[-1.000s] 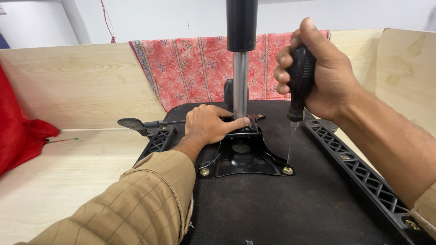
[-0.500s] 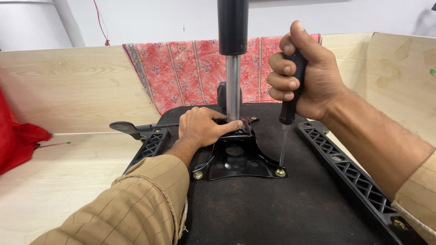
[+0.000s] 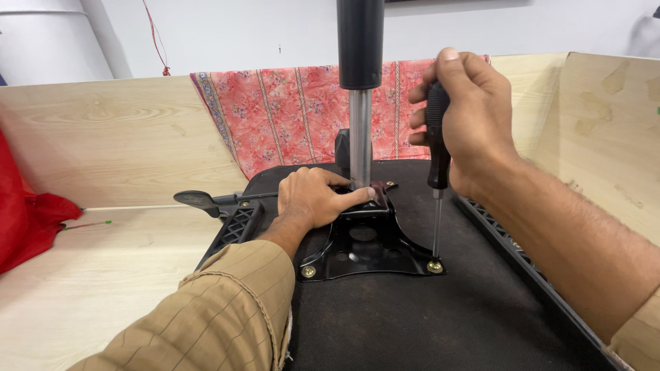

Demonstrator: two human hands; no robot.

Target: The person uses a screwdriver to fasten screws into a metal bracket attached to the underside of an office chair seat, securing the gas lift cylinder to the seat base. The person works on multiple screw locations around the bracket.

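**screw at near-right corner of chair mechanism plate under the driver**

step in hand, as judged: turning the brass screw (image 3: 434, 266) at the near-right corner of the black mounting plate (image 3: 368, 244), which lies flat on the upturned chair seat underside (image 3: 426, 323), on the pale wooden bench (image 3: 89, 275).

right hand (image 3: 474, 120): closed round the black handle of the screwdriver (image 3: 437, 148), fingers curled tight, thumb on top; shaft upright, tip seated on the screw head.

left hand (image 3: 313, 196): laid flat on the plate's top, fingers relaxed and spread, fingertips touching the base of the gas lift column (image 3: 359, 130); pressing, not grasping.

next move, as judged: calls for keeping the shaft plumb and downward pressure steady. matching screw (image 3: 309, 271) at near-left corner already in place.
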